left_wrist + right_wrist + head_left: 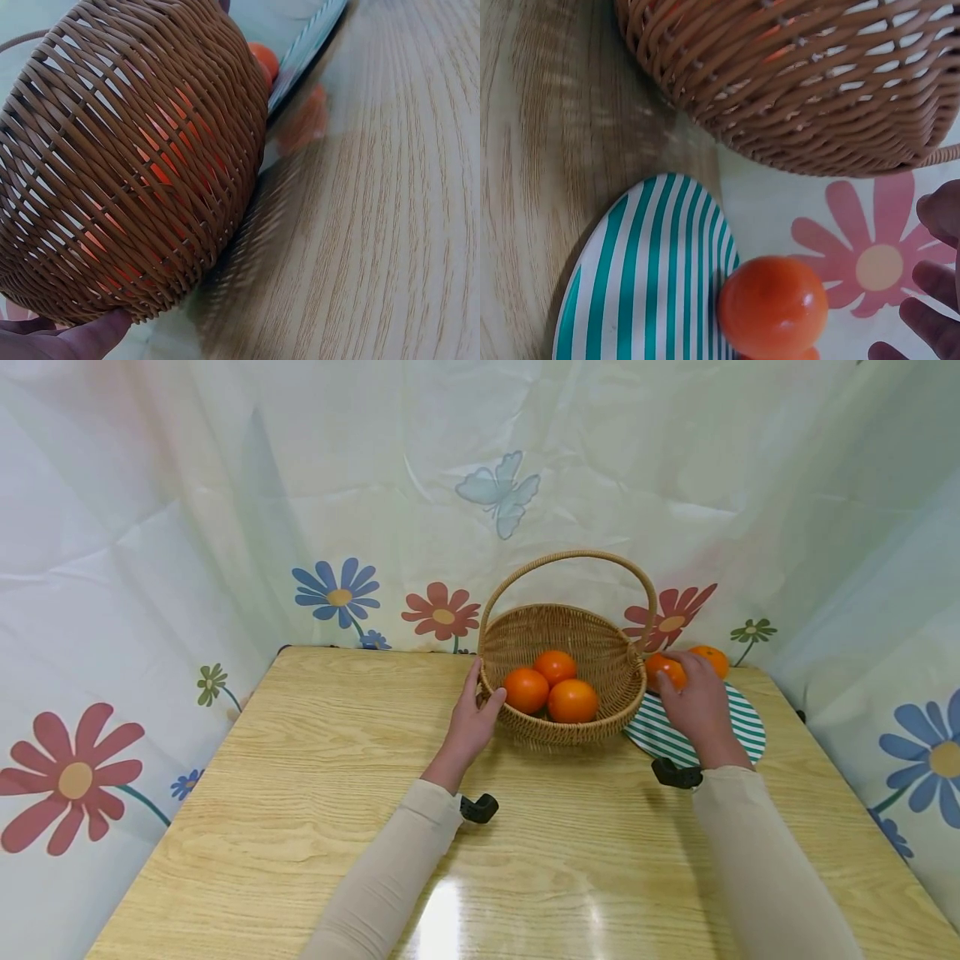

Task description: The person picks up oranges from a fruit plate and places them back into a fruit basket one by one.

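Note:
A wicker basket (564,731) with a tall arched handle (577,553) stands at the back of the table. Inside it lie three round, glossy orange fruits (573,701). My left hand (472,717) rests against its left side, thumb by the front rim; the left wrist view shows a fingertip touching the weave. My right hand (697,702) is over a striped plate (746,727), right of the basket. An orange fruit (772,307) sits at that plate's far edge, apart from the spread right fingers in the right wrist view. Another fruit (711,660) is behind the hand.
The wooden table (337,752) runs up to a flowered curtain (360,485) behind the basket. Black wrist mounts (480,808) sit on both forearms. The plate's teal and white oval lies close to the basket's right side.

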### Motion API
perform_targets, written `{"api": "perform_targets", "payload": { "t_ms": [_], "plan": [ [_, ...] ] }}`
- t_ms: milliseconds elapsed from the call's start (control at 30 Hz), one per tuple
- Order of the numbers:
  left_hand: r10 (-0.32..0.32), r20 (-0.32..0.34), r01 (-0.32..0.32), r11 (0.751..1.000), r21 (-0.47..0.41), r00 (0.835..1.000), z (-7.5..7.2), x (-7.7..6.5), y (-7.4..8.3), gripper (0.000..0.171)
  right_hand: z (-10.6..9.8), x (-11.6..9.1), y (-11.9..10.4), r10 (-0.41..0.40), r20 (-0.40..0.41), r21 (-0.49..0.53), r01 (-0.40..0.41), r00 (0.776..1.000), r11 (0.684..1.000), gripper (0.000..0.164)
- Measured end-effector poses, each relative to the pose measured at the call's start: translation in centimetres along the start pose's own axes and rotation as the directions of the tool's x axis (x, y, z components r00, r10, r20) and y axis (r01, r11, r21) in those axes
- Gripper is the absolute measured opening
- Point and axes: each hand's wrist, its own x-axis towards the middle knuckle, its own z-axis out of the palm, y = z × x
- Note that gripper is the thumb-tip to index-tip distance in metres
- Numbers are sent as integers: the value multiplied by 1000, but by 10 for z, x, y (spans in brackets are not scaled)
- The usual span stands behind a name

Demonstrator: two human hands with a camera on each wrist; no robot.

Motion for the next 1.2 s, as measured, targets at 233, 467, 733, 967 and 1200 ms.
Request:
{"api": "perform_targets", "payload": {
  "t_ms": [233, 467, 733, 967, 1200],
  "plan": [
    [-14, 4, 14, 1000, -11, 1000, -1, -1, 1, 68, 3, 9, 11, 41, 49, -24, -40, 998, 999, 48],
    [-14, 6, 15, 1000, -14, 1000, 0, 0, 0, 68, 8, 16, 19, 90, 86, -47, -86, 992, 995, 49],
    [-11, 8, 12, 1000, -8, 1000, -1, 0, -1, 67, 14, 23, 25, 111, 113, -67, -103, 987, 992, 50],
    [-14, 3, 14, 1000, -7, 1000, -1, 1, -2, 66, 17, 28, 33, 106, 148, -92, -94, 983, 991, 53],
    [-20, 5, 20, 1000, -18, 1000, 0, 2, -3, 65, 19, 33, 38, 115, 187, -118, -94, 976, 988, 60]
  ]
}}
